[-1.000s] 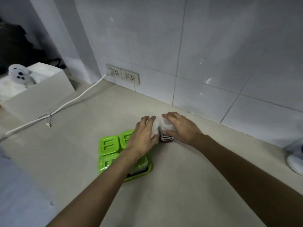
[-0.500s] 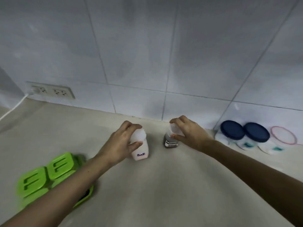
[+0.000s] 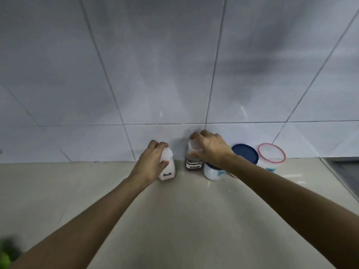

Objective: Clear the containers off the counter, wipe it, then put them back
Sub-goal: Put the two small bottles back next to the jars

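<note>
My left hand [image 3: 151, 162] grips the top of a small white shaker labelled Salt [image 3: 168, 171], which stands on the beige counter [image 3: 174, 220] close to the tiled wall. My right hand [image 3: 210, 147] holds the white cap of a small jar with dark contents and a black-lettered label [image 3: 193, 165], just right of the salt. Directly right of that jar, partly under my right wrist, stands a white tub [image 3: 212, 172]. Behind it sit a blue-lidded tub [image 3: 245, 153] and a tub with a clear, red-rimmed lid [image 3: 271, 153].
The white tiled wall [image 3: 174, 74] rises straight behind the containers. A grey sink edge [image 3: 343, 171] shows at the far right. A blurred green shape [image 3: 5, 255] lies at the bottom left corner.
Both hands have carried the salt shaker and the dark jar rightward and back toward the wall, beside the lidded tubs. The view has swung right, so the green box has nearly left the frame.
</note>
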Motion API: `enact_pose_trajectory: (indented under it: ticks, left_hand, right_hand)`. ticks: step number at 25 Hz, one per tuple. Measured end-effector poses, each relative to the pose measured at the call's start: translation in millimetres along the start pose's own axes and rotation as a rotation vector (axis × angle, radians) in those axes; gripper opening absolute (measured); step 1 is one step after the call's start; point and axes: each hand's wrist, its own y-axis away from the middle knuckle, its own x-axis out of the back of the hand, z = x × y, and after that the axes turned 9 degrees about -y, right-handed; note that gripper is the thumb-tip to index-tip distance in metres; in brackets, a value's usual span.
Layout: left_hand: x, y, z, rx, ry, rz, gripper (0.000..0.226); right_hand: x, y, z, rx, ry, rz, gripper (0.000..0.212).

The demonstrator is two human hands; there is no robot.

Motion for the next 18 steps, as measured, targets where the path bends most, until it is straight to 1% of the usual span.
enact_pose_trajectory:
  ticks: [4, 7, 10, 12, 14, 16, 18]
  left_hand:
    - [-6.8, -6.9, -12.7, 0.012, 0.002, -0.007, 0.049]
    - [-9.0, -15.2, -10.3, 0.020, 0.064, 0.019, 0.048]
    - [-10.9, -23.2, 4.2, 0.016, 0.078, -0.004, 0.049]
    - [-14.2, -24.4, 3.6, 0.022, 0.081, 0.000, 0.049]
    - [-19.3, -23.3, 7.1, 0.024, 0.094, 0.058, 0.049]
    - [-24.2, -15.8, 11.8, 0.025, 0.135, 0.144, 0.044]
    - [-31.7, 6.4, 12.6, 0.036, 0.194, 0.189, 0.036]
  right_hand:
    - [-10.5, 0.1, -18.3, 0.033, 0.009, -0.035, 0.056]
    - [-16.2, 4.8, -23.4, 0.048, 0.019, 0.007, 0.057]
    - [-13.8, 20.2, -14.4, 0.062, 0.018, 0.031, 0.062]
    - [-16.3, 28.7, -10.1, 0.082, 0.016, 0.072, 0.058]
    - [-16.3, 40.0, -1.2, 0.077, -0.020, 0.162, 0.050]
    - [-19.6, 54.8, 6.3, 0.038, -0.090, 0.249, 0.045]
    - [-36.0, 76.1, 4.1, 0.038, -0.121, 0.269, 0.042]
